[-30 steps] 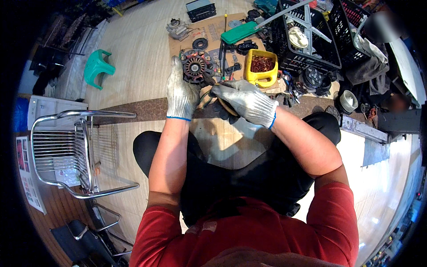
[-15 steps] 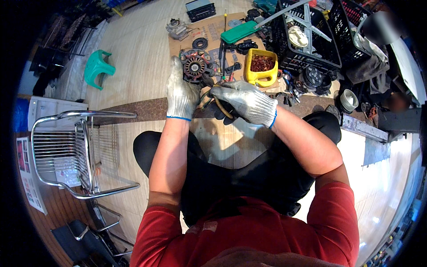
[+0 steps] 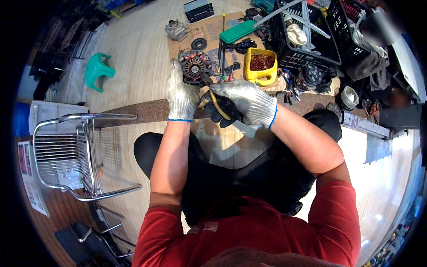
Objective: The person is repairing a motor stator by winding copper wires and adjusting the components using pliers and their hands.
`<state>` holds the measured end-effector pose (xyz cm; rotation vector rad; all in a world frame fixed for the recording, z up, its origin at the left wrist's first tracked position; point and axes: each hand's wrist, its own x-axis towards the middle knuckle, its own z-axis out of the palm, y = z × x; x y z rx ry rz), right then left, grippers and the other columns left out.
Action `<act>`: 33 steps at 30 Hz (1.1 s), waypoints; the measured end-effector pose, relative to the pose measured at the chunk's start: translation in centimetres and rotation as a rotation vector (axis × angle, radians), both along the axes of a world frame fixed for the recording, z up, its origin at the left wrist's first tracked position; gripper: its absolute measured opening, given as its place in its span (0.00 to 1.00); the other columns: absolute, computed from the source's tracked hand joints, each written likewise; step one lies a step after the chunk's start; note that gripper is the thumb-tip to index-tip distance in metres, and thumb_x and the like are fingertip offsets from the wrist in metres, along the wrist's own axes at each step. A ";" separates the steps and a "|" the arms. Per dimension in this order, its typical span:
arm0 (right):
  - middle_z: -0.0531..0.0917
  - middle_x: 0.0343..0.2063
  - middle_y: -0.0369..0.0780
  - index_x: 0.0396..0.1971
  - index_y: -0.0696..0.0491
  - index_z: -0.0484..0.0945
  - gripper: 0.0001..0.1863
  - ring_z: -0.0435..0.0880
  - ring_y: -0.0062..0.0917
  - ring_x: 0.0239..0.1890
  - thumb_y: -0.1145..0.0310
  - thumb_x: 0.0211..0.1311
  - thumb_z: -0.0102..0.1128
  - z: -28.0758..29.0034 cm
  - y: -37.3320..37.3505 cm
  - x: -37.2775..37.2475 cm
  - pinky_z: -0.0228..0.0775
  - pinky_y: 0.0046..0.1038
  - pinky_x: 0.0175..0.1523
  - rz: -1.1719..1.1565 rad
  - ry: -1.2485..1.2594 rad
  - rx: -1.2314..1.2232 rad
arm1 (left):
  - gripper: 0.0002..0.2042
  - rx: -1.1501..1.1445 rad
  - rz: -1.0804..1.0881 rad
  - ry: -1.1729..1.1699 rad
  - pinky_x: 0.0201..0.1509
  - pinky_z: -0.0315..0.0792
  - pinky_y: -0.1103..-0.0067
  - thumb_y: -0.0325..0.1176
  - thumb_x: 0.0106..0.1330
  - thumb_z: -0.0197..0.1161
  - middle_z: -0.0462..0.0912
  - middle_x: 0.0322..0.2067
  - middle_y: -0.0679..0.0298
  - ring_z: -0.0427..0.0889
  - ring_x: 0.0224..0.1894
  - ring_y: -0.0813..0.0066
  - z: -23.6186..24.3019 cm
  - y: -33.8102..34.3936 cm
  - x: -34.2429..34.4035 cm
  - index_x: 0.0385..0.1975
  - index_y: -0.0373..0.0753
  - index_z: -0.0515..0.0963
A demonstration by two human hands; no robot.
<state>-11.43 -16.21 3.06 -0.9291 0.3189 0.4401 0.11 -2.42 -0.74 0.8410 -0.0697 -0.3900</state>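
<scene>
Both my hands wear white knit gloves with dark palms and blue cuffs. My left hand [image 3: 183,95] has its thumb stretched up along the side of a round stator [image 3: 194,69] with copper windings. Its fingers, mostly hidden, seem to hold the stator from below. My right hand [image 3: 251,101] is closed round yellow-handled pliers [image 3: 219,107]. One handle lies across its dark fingers, and the pliers' head points toward the stator's near side. What the jaws touch is hidden.
Beyond my hands, cardboard [image 3: 207,31] carries a black ring [image 3: 199,43], a green-headed tool [image 3: 239,31] and a yellow jug [image 3: 248,73] of copper scraps. Black crates [image 3: 311,58] stand at the far right. At left are a green stool [image 3: 95,71] and a metal chair [image 3: 62,153].
The stator and my left hand have shifted slightly toward me. My right hand's dark fingers and the pliers' handles show more fully now.
</scene>
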 end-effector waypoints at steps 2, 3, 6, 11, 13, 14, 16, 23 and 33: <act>0.82 0.21 0.40 0.35 0.53 0.80 0.15 0.83 0.27 0.20 0.56 0.69 0.55 -0.1 0.1 0.1 0.74 0.28 0.22 -0.005 0.020 -0.011 | 0.26 -0.039 -0.024 0.015 0.51 0.79 0.63 0.52 0.75 0.48 0.80 0.48 0.53 0.83 0.47 0.60 0.3 -0.1 -0.3 0.56 0.33 0.69; 0.83 0.24 0.41 0.37 0.54 0.80 0.16 0.84 0.27 0.22 0.56 0.70 0.54 -0.1 0.0 0.1 0.75 0.27 0.23 0.006 0.010 -0.017 | 0.26 -0.059 -0.036 0.022 0.52 0.79 0.63 0.52 0.75 0.48 0.80 0.47 0.53 0.83 0.47 0.60 0.3 -0.2 -0.3 0.56 0.32 0.70; 0.85 0.29 0.41 0.42 0.57 0.81 0.19 0.86 0.26 0.26 0.55 0.72 0.51 0.0 -0.1 0.0 0.79 0.25 0.26 0.039 -0.013 -0.023 | 0.26 -0.052 -0.028 -0.073 0.52 0.78 0.64 0.52 0.75 0.49 0.81 0.47 0.54 0.83 0.46 0.61 -0.1 0.0 -0.4 0.55 0.32 0.70; 0.85 0.30 0.41 0.42 0.57 0.81 0.20 0.86 0.26 0.27 0.54 0.72 0.51 -0.2 -0.4 -0.1 0.80 0.27 0.27 0.038 -0.016 -0.016 | 0.22 0.020 0.068 -0.094 0.55 0.77 0.66 0.44 0.73 0.54 0.79 0.49 0.52 0.82 0.48 0.58 -0.9 -0.3 0.0 0.57 0.31 0.70; 0.85 0.29 0.41 0.42 0.57 0.81 0.20 0.86 0.26 0.26 0.54 0.71 0.52 0.4 -0.4 -0.2 0.80 0.27 0.28 0.044 0.014 -0.012 | 0.22 0.201 0.137 -0.246 0.55 0.77 0.67 0.44 0.73 0.54 0.79 0.49 0.51 0.81 0.49 0.59 -2.7 0.6 0.8 0.56 0.30 0.70; 0.85 0.29 0.41 0.41 0.57 0.81 0.20 0.86 0.27 0.26 0.54 0.71 0.52 0.7 -0.5 -0.3 0.80 0.27 0.28 0.042 0.029 -0.013 | 0.25 0.367 0.194 -0.385 0.54 0.77 0.67 0.48 0.74 0.51 0.80 0.48 0.53 0.81 0.49 0.60 -4.4 0.9 1.5 0.55 0.30 0.71; 0.85 0.28 0.42 0.41 0.58 0.81 0.20 0.86 0.27 0.26 0.54 0.70 0.53 0.2 -0.8 -0.2 0.80 0.27 0.27 0.091 -0.025 -0.016 | 0.24 0.579 0.260 -0.636 0.54 0.76 0.65 0.39 0.66 0.53 0.79 0.48 0.49 0.80 0.49 0.57 -7.5 2.3 3.2 0.57 0.29 0.69; 0.84 0.26 0.43 0.38 0.59 0.81 0.17 0.86 0.28 0.24 0.58 0.68 0.56 -0.3 -2.3 -0.4 0.80 0.27 0.26 0.117 -0.070 -0.038 | 0.23 0.232 0.113 -0.303 0.54 0.75 0.63 0.32 0.63 0.59 0.79 0.48 0.46 0.80 0.49 0.54 -5.3 1.8 2.8 0.57 0.29 0.70; 0.84 0.26 0.44 0.36 0.60 0.80 0.17 0.85 0.27 0.24 0.58 0.66 0.58 0.5 -2.0 -0.5 0.80 0.27 0.27 0.137 -0.071 -0.112 | 0.31 -0.078 0.069 0.045 0.53 0.77 0.57 0.59 0.69 0.53 0.79 0.49 0.52 0.79 0.49 0.54 0.5 -0.5 -0.3 0.55 0.33 0.71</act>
